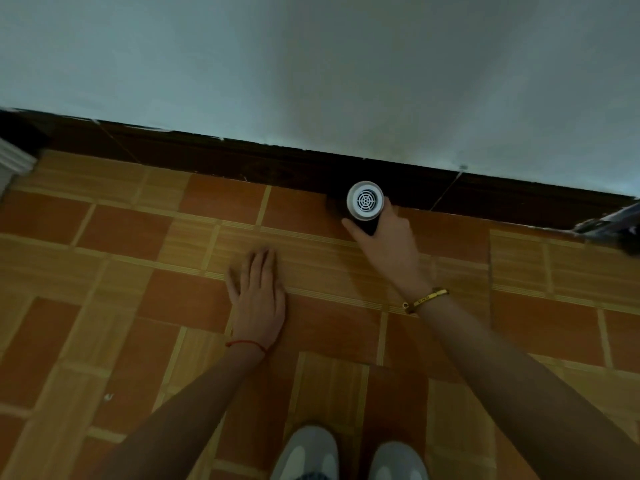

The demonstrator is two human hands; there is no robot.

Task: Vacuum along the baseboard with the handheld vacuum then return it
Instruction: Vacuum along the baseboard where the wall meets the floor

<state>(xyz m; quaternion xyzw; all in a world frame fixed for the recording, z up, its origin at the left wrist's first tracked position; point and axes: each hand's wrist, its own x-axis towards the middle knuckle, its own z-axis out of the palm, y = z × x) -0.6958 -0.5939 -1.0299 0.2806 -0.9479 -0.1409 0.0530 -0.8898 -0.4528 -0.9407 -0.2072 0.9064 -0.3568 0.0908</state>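
Note:
The handheld vacuum (364,202) is a small black cylinder with a round white vented end cap facing me. My right hand (388,237) grips its body and holds it upright against the dark brown baseboard (242,161), which runs diagonally under the pale wall. The vacuum's lower end is hidden by its own body. My left hand (258,299) lies flat on the floor tiles, fingers spread, holding nothing, about a hand's width to the left of the vacuum.
The floor (156,306) is orange and tan patterned tile. A white moulded trim piece (14,161) stands at the far left by the baseboard. A dark blurred object (613,226) lies at the right edge. My two grey shoes (346,455) show at the bottom.

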